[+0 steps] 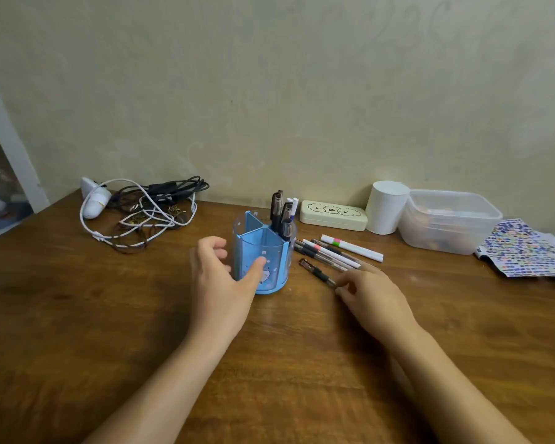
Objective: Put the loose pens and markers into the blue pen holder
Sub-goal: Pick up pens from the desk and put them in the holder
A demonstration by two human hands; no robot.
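Observation:
The blue pen holder [271, 251] stands upright mid-table, with several pens [281, 209] upright in its back right compartment. My left hand [220, 277] wraps its left side, thumb pressed on the front wall. A black pen [316, 272] lies on the table to the right of the holder; my right hand [370, 299] pinches its near end with fingertips, and the pen still rests on the wood. Behind it lie several loose pens [326, 256] and a white marker [353, 248] with a pink and green band.
A tangle of cables and a white charger [141, 213] lies at the back left. A cream case [334, 214], a white cup [386, 208], a clear plastic box [449, 221] and a patterned booklet [526, 249] line the back right, near the wall.

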